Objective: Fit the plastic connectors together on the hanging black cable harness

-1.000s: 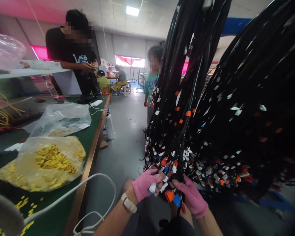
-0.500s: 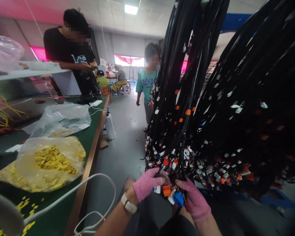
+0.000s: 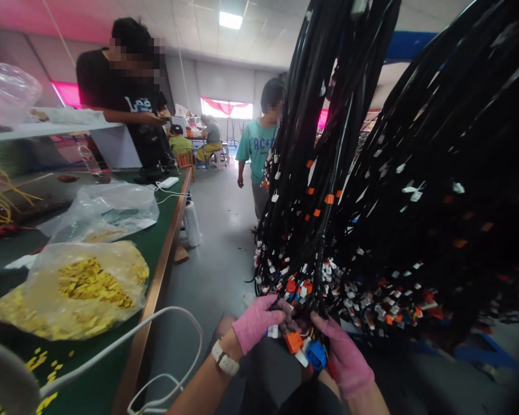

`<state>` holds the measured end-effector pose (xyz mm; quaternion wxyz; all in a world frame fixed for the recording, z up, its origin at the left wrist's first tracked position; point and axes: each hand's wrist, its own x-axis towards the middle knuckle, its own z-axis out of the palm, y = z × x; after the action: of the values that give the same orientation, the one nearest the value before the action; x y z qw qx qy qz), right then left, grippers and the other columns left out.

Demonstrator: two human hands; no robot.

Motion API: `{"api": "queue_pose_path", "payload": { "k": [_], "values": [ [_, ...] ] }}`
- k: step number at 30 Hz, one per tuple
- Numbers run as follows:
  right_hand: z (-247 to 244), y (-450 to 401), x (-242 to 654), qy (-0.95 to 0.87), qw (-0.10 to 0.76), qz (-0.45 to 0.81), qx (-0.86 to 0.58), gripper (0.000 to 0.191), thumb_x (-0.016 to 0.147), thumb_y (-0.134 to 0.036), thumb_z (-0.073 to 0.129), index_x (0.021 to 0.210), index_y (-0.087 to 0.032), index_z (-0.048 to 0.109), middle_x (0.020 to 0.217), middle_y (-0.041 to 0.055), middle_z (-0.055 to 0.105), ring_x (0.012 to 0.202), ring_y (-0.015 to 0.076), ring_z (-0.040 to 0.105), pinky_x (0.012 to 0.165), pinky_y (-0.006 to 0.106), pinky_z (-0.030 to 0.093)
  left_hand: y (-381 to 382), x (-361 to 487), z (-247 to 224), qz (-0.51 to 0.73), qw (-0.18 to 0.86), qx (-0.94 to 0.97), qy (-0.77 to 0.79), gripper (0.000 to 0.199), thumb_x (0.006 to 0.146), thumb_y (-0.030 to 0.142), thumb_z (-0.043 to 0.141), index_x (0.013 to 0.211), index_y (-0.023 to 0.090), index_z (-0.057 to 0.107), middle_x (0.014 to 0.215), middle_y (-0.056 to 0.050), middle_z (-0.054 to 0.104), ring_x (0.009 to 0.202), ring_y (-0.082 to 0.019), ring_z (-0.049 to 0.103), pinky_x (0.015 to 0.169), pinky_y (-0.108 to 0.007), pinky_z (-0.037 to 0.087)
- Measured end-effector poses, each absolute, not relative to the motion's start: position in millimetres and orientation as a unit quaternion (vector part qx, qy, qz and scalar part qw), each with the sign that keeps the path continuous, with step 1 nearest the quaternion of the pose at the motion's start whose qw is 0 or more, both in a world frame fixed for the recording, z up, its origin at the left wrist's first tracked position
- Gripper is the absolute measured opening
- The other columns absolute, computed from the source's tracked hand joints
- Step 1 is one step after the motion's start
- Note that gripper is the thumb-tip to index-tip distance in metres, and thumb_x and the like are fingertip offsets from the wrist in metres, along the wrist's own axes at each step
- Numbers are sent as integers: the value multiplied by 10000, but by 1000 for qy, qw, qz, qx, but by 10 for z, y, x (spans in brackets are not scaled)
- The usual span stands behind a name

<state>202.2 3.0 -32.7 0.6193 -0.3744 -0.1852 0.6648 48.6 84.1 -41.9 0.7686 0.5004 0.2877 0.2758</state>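
Observation:
Two pink-gloved hands are at the lower ends of a hanging bundle of black cables. My left hand, with a white watch on the wrist, is closed around cable ends beside a white connector. To its right, my right hand is closed on the cable ends from the other side, thumb uppermost. Between the hands hang an orange connector and a blue connector. The undersides of both hands and some fingertips are hidden by cables and glove.
More black cables hang at the right. On the left, a green table carries a plastic bag of yellow pieces and a white cord. One person stands behind it; another stands in the aisle.
The orange and blue connectors have shifted slightly down and right between my hands. Both hands stay on the cables. The person in the aisle has turned and lowered the head a little.

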Motion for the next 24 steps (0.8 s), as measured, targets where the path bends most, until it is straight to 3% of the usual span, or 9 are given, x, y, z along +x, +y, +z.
{"api": "queue_pose_path", "payload": {
  "k": [8,15,18,21,24],
  "values": [
    [-353,30,2106,-128,597,711,-349,189,805,-279,658,973,-191,669,701,15,700,531,111,615,508,223,532,964,417,-446,325,756,470,320,140,608,198,640,706,133,565,654,6,538,590,-96,506,564,-202,419],
    [-429,15,2226,-63,588,732,-339,174,698,-268,763,833,-198,678,646,-14,684,491,84,609,448,169,516,904,443,-508,277,822,427,255,260,633,273,730,787,144,564,848,-73,620,758,-168,610,659,-256,489],
    [-432,11,2262,-58,612,700,-363,210,643,-244,806,818,-233,690,607,-31,680,509,89,623,474,152,528,985,392,-533,273,806,452,268,263,641,311,711,774,138,563,790,-59,631,646,-142,605,597,-251,492],
    [-456,14,2310,-91,605,698,-372,271,698,-293,768,952,-235,692,571,-31,650,460,72,576,417,127,483,1103,258,-507,263,786,480,286,250,654,301,690,785,121,575,619,-23,610,456,-111,544,462,-220,440],
    [-516,52,2342,-160,588,681,-406,242,745,-313,724,959,-204,691,631,-13,662,471,72,558,417,143,472,1196,75,-435,233,775,522,268,335,707,367,673,895,98,603,558,-8,585,417,-111,530,431,-210,414]
  ]
}}
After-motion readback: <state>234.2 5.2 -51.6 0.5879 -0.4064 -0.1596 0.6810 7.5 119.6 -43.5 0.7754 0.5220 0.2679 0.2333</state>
